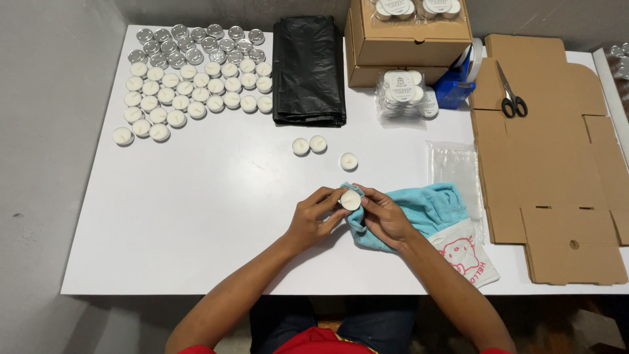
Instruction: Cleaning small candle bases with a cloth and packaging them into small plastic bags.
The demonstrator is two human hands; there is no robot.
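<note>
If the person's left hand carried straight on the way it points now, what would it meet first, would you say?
The left hand points right, at the tealight it already grips; straight beyond comes the right hand with the blue cloth. Depth is hard to judge.

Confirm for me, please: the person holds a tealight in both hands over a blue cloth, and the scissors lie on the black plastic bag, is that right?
Not quite. The head view shows the scissors lying on the flat cardboard at the right, not on the black plastic bag. The rest holds: the left hand and right hand hold a tealight over the blue cloth.
</note>
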